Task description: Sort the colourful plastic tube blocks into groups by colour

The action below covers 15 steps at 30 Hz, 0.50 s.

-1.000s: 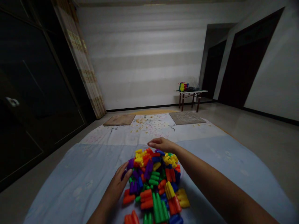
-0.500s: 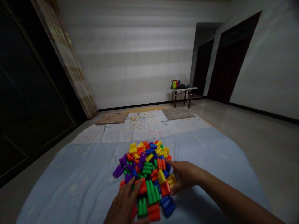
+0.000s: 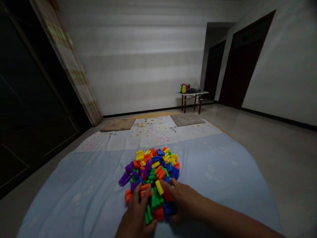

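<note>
A heap of ribbed plastic building blocks [image 3: 152, 172] in red, orange, yellow, green, blue and purple lies on the light blue cloth. My left hand [image 3: 135, 211] rests on the heap's near left side, fingers stretched and apart over an orange block [image 3: 145, 190] and beside a green block [image 3: 148, 214]. Against the near right side sits my right hand [image 3: 185, 200], its fingers extended and touching a yellow block [image 3: 159, 187] and a blue block [image 3: 169, 210]. Between the hands lie a green block [image 3: 156, 199] and a red block [image 3: 158, 214]. Some blocks are partly hidden under the fingers.
The cloth [image 3: 81, 185] covers a wide surface with rounded edges. A brown board [image 3: 119, 125] and a grey-brown mat [image 3: 187, 119] lie at its far end. A small table [image 3: 192, 94] by the wall bears a colourful bag [image 3: 185, 88] and a plastic bag.
My right hand has moved left and inward, pushing the near right blocks toward the middle. The hands are closer together, and the near blocks sit more tightly between them.
</note>
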Each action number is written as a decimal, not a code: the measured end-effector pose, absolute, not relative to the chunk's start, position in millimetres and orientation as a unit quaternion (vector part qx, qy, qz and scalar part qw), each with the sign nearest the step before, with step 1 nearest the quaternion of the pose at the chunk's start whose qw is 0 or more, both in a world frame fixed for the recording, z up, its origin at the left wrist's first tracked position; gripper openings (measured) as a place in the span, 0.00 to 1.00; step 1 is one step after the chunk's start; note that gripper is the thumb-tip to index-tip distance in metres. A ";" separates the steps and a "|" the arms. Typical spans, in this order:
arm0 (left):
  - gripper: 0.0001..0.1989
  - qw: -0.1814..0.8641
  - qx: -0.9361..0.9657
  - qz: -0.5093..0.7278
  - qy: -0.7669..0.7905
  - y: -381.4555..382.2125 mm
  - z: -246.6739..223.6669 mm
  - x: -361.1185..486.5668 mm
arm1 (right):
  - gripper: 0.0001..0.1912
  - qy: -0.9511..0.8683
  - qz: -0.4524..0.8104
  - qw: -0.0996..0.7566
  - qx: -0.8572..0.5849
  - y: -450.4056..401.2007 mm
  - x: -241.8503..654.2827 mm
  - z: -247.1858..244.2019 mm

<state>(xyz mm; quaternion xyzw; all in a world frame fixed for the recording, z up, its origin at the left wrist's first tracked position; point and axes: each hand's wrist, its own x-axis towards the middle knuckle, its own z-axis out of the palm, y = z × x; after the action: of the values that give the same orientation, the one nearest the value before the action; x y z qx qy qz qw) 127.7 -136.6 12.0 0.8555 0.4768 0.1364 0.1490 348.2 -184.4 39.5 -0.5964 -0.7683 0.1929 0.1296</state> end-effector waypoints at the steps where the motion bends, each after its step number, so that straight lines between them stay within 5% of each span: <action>1: 0.40 0.146 0.851 0.153 0.481 -136.7 10.6 128.9 | 0.59 -0.771 0.189 0.131 -0.594 -182.5 346.8 41.0; 9: 0.24 0.126 0.832 0.266 0.470 -107.4 38.3 150.9 | 0.52 -0.770 0.171 0.209 -0.579 -134.0 333.8 61.9; 15: 0.24 0.108 0.801 0.324 0.491 -67.8 58.1 155.4 | 0.43 -0.748 0.154 0.288 -0.578 -96.6 338.1 76.4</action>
<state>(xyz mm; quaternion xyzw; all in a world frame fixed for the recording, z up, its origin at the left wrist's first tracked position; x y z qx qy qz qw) 155.4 -67.8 58.1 0.8012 0.4911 0.3242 0.1082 338.1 -96.6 76.4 -0.5778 -0.7478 0.1544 0.2883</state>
